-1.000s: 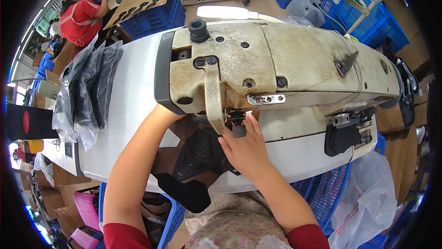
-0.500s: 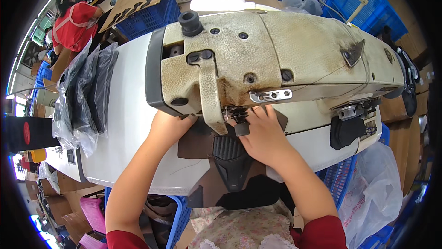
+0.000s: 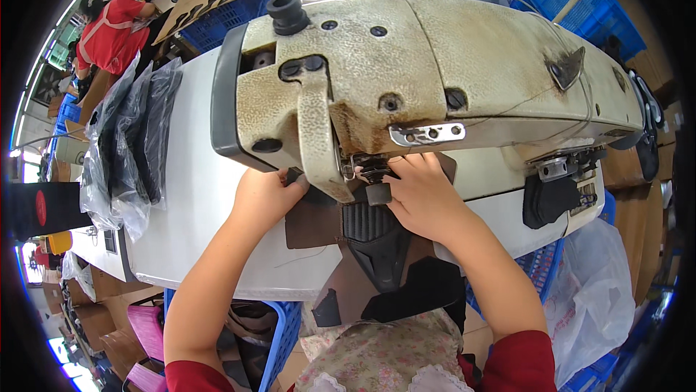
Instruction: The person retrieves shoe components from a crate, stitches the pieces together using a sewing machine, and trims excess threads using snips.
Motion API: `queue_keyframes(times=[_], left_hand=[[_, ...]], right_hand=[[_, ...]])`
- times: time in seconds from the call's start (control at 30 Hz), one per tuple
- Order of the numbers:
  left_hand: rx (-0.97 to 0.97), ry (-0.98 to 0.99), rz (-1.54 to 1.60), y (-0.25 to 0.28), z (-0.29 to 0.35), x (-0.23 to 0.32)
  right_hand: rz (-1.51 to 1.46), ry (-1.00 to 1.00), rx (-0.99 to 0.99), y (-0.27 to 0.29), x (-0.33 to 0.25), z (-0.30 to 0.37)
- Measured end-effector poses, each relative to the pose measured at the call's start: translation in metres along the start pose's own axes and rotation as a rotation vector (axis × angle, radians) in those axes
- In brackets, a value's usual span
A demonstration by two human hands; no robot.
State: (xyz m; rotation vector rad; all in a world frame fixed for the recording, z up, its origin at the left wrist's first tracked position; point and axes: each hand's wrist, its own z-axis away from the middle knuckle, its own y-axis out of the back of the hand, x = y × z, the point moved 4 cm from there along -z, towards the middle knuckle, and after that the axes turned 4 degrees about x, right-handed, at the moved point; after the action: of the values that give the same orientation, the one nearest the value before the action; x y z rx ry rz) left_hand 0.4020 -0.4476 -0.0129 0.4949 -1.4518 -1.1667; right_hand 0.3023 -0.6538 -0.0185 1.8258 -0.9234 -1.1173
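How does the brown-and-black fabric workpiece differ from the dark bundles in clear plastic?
The workpiece is uncovered; the bundles are wrapped. The workpiece reaches under the cream metal sewing machine; the bundles lie apart, at left. The workpiece shows brown areas; the bundles look black. Both include black areas.

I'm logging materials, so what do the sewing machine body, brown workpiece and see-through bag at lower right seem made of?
Sewing machine body: probably metal, cream paint, pebbled and stained. Workpiece: perhaps leather or synthetic, smooth brown sheet with ribbed black panel. Bag: likely thin plastic film, glossy, crinkled and translucent.
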Motion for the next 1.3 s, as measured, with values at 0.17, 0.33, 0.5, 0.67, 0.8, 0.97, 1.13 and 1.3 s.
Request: queue_keyframes(times=[0.17,0.33,0.5,0.67,0.8,0.97,1.13,1.3], left_hand=[[0.005,-0.028,0.056,-0.011,-0.004,-0.017],[0.049,-0.051,0.026,-0.009,-0.006,-0.014],[0.067,-0.003,0.059,0.001,-0.002,0.002],[0.069,-0.021,0.040,0.004,0.000,0.000],[0.040,-0.097,0.131,0.008,0.001,0.007],[-0.038,-0.069,0.152,-0.010,0.000,-0.012],[0.052,-0.135,0.028,-0.004,0.002,-0.001],[0.097,-0.147,0.017,0.000,-0.002,0.003]], right_hand=[[-0.018,0.023,0.050,-0.001,0.001,0.000],[-0.029,0.009,0.030,-0.004,0.006,-0.003],[-0.043,-0.018,-0.028,-0.003,0.008,-0.005],[-0.016,0.018,-0.127,0.000,-0.004,-0.013],[-0.019,0.061,-0.264,0.011,-0.037,-0.016],[0.066,0.014,-0.215,0.006,-0.049,0.000],[0.011,-0.032,-0.188,0.003,-0.047,0.003],[-0.001,-0.016,-0.158,0.002,-0.041,-0.002]])
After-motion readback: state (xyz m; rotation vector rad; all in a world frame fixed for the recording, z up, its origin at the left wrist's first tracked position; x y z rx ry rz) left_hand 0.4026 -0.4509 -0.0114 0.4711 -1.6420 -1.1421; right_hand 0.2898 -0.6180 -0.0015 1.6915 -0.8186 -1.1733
